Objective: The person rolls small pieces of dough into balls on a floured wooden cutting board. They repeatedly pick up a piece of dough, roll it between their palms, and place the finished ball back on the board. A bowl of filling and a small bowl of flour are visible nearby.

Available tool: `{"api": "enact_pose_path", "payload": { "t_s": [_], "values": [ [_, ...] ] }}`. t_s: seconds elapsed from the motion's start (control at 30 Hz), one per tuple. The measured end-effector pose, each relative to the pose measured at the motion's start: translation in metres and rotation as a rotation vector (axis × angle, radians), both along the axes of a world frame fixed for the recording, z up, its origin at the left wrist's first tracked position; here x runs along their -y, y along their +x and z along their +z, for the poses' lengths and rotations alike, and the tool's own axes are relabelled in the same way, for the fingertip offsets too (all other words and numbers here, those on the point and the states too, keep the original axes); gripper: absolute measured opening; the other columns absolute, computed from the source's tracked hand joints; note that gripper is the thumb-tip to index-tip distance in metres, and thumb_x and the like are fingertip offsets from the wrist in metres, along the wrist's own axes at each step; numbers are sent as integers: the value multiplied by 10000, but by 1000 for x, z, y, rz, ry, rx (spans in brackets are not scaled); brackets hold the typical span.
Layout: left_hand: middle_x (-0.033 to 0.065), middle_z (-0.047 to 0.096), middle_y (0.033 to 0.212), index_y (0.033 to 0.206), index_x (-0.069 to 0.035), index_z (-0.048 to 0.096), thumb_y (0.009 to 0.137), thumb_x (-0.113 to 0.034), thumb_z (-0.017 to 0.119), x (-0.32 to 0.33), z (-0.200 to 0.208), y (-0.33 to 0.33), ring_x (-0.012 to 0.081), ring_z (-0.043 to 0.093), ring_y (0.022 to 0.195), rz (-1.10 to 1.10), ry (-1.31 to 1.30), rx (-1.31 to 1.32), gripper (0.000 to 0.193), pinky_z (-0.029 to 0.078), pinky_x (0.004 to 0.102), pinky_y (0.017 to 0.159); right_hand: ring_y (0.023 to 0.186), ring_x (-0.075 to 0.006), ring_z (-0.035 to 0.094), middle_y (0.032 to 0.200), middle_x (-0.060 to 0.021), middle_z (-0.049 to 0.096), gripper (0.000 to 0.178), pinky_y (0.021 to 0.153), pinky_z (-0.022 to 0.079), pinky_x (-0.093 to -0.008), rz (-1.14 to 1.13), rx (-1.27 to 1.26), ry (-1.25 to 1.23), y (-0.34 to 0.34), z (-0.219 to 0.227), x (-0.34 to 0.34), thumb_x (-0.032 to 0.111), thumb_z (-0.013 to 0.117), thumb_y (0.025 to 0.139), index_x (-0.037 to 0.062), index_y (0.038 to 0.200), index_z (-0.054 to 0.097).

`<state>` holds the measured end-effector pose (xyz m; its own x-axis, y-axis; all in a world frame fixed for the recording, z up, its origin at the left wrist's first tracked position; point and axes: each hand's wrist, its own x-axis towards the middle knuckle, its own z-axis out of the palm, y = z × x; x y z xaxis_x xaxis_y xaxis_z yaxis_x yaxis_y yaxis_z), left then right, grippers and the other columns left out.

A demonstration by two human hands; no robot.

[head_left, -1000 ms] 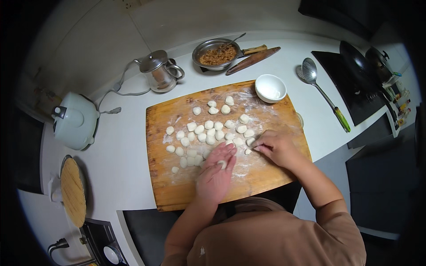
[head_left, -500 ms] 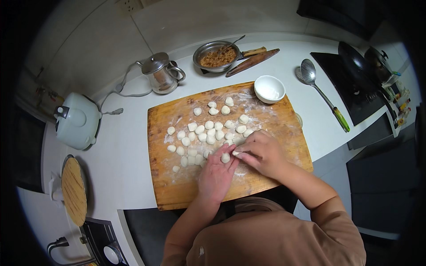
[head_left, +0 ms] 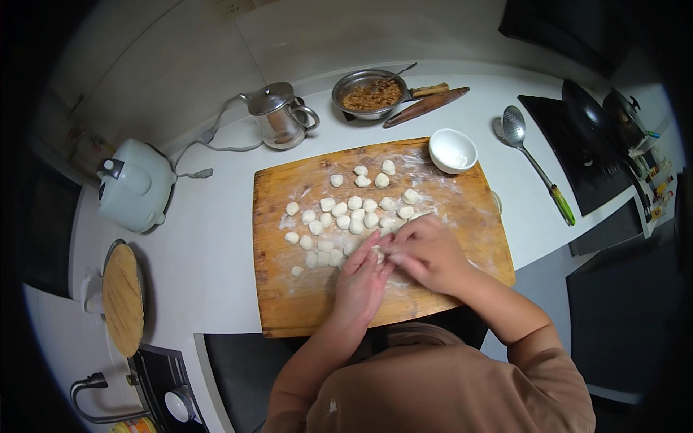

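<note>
Near the front of a floured wooden board [head_left: 296, 310], my left hand [head_left: 359, 292] is cupped around a small white dough ball [head_left: 379, 254], which partly shows between its fingers. My right hand [head_left: 433, 256] meets it from the right, thumb and fingers drawn together at the left fingertips. Slight blur and the overlapping fingers hide whatever the right fingertips pinch. Just beyond the hands, many pale dough pieces [head_left: 356, 203] lie in loose rows, some partly covered by my hands. A white bowl [head_left: 452, 151] stands on the board's far right corner.
Behind the board are a metal kettle [head_left: 278, 123], a pan of brown filling [head_left: 369, 95] and a tapered wooden rolling pin [head_left: 426, 108]. A slotted spoon [head_left: 538, 166] lies right, beside the dark stove [head_left: 577, 151]. Left stand a pale green appliance [head_left: 137, 186] and a round woven tray [head_left: 123, 299].
The view has shifted slightly, moving the scene a little right. My left fingers have closed more around the dough ball, which was more exposed before. The right fingertips, earlier at a white bit, are now blurred.
</note>
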<state>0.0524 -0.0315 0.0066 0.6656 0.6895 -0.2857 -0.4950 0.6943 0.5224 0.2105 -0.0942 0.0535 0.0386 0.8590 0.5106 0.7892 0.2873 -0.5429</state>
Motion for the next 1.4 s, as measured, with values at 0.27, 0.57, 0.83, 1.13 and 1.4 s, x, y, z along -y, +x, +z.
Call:
{"api": "enact_pose_path", "payload": {
  "t_s": [0.27,0.57,0.83,1.13,1.4],
  "values": [
    [116,362,1492,1461,-25,323,1006,-101,394,21,4,23,242,356,1383,-185,126,117,466,256,410,1164,1371,-442,321,1443,-152,443,497,1111,265,-571,-49,115,27,-5,-9,-37,311,522,886,106,1338,540],
    [122,73,1618,1556,-157,87,1010,-426,316,-6,-16,27,293,94,1488,-11,374,412,651,100,465,1199,1402,-504,229,1543,-209,287,770,1143,166,-566,304,70,-87,-62,-19,-17,556,288,944,-4,1472,303],
    [70,45,1630,1562,-198,60,944,-642,286,-17,12,38,259,15,1498,-60,314,185,794,34,414,1195,1431,-477,195,1559,-244,223,852,1152,159,-548,155,25,-56,-49,-30,-21,557,411,899,-35,1490,251],
    [74,31,1630,1564,-195,42,978,-588,246,-12,-20,57,248,1,1499,87,579,385,734,-31,435,1189,1427,-516,135,1563,-263,172,938,1146,133,-570,145,11,7,-34,-27,-29,637,368,906,-60,1497,154],
    [112,-19,1628,1560,-208,-21,868,-769,282,-9,-23,53,274,-47,1496,30,466,326,941,-89,461,1170,1425,-501,174,1540,-248,257,925,1149,173,-546,89,-37,127,-32,-9,-41,609,480,856,-48,1472,272]
  ]
}}
